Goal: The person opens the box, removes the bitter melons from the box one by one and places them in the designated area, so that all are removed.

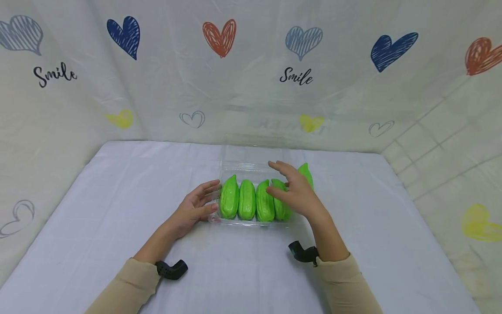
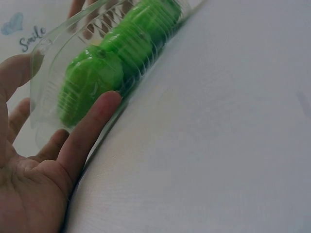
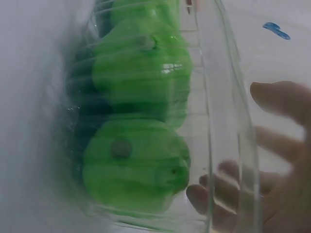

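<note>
Several bright green, ridged gourd-like vegetables (image 1: 246,199) lie side by side in a clear plastic clamshell box (image 1: 251,223). The box's transparent lid (image 1: 251,153) stands open at the back. My left hand (image 1: 192,209) rests against the box's left side with fingers spread, its thumb (image 2: 90,131) along the front edge in the left wrist view. Above the right end of the box, my right hand (image 1: 296,189) is held with fingers extended, partly covering the rightmost vegetable (image 1: 279,205). Nothing shows in its grasp. Another green vegetable (image 1: 306,172) is outside the box, mostly hidden behind that hand.
A white cloth (image 1: 137,187) covers the table. Behind it hangs a pale curtain (image 1: 251,87) printed with hearts and "Smile". Both wrists wear black camera mounts, a left mount (image 1: 172,270) and a right mount (image 1: 303,253).
</note>
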The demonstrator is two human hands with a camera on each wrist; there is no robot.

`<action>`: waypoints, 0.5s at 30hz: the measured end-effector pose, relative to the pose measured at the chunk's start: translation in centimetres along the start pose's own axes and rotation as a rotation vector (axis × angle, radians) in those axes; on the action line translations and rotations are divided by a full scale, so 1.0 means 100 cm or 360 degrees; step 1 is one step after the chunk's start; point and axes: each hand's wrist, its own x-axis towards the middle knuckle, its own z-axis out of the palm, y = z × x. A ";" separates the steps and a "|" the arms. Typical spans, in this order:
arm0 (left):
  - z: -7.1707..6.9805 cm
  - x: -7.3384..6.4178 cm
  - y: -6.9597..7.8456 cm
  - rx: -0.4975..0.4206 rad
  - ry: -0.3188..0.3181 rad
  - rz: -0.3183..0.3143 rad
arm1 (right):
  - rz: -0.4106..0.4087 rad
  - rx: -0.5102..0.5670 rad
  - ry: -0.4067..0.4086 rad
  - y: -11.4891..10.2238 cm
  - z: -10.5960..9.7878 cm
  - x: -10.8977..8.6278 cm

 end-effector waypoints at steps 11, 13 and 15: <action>-0.001 0.001 -0.001 -0.0009 -0.0003 0.0000 | 0.0023 -0.0259 -0.0060 0.000 0.011 0.003; -0.001 0.001 -0.002 -0.0009 -0.0003 0.0001 | 0.0025 -0.0294 -0.0073 0.001 0.012 0.004; -0.001 0.000 -0.001 -0.0008 -0.0003 0.0002 | 0.0028 -0.0319 -0.0080 0.002 0.013 0.005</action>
